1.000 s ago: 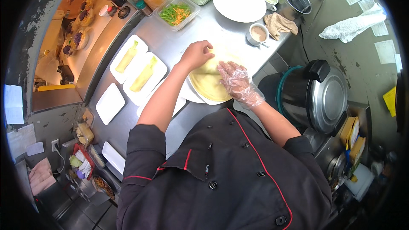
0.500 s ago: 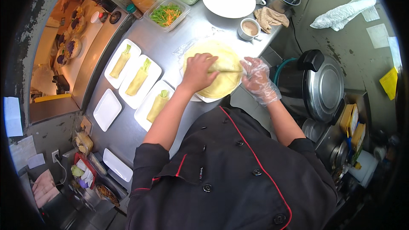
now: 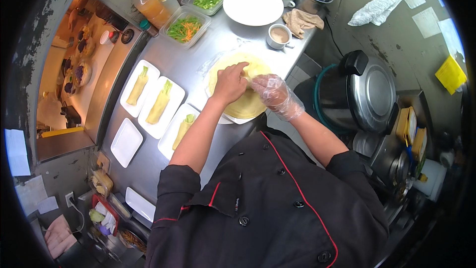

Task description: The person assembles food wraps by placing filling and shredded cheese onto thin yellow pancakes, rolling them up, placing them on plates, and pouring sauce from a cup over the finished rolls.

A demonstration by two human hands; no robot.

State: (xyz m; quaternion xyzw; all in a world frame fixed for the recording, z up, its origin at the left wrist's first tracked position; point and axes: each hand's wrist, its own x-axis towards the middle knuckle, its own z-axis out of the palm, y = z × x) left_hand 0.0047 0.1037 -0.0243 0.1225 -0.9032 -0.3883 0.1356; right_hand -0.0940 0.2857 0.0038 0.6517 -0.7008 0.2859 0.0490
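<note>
- Fingers (image 3: 241, 65) of the left hand (image 3: 230, 83): index out, apart from the thumb; can't tell if the rest pinch anything.
- Right hand (image 3: 274, 94), clear glove: fingers bunched near the left thumb; grip on a sheet can't be told.
- Change: right hand has come in from the pile's right rim to beside the left, so both now work one spot, presumably the same sheet.
- Yellow sheets (image 3: 244, 106): round pile under both hands, by the bench (image 3: 223, 38)'s near right corner.
- Toward the bench's left edge: three yellow rolls (image 3: 158, 103), greens poking out, each on a white plate; a squarer white dish (image 3: 127, 142) nearby.
- Far edge: bottles (image 3: 151, 9), tubs of cut greens (image 3: 184, 30), round white plate (image 3: 253, 5).
- Right edge: cup (image 3: 278, 45), tan cloth (image 3: 301, 22).
- Room: big lidded cooker (image 3: 374, 89) right of the bench; window opening at left, counter beyond.
</note>
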